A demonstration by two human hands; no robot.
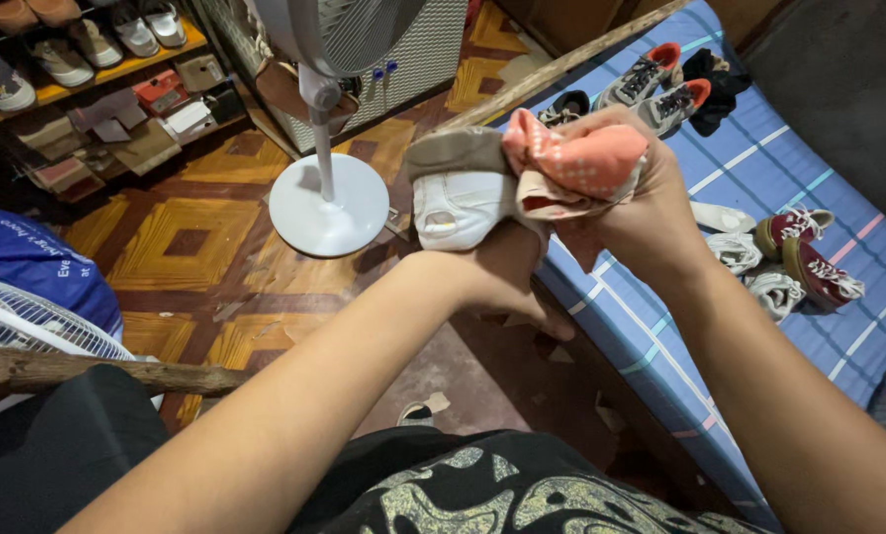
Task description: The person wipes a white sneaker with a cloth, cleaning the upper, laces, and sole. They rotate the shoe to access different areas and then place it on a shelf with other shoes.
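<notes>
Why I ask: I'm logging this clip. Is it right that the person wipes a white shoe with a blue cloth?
Not quite: the head view shows the cloth is orange-pink, not blue. The right hand presses it against the white shoe.

Your left hand (507, 272) is pushed inside a white shoe (460, 203) with a grey-brown sole, holding it up sole-away; your right hand (633, 203) presses an orange patterned cloth (581, 158) against the shoe's heel end, fingers closed over the cloth; below and to your right lies a blue striped mattress (759, 168) carrying grey sneakers with orange tongues (660, 84) and maroon sneakers (809, 252); a white standing fan (329, 203) rests on the patterned floor (181, 242); a shoe rack (87, 59) sits upper left.
</notes>
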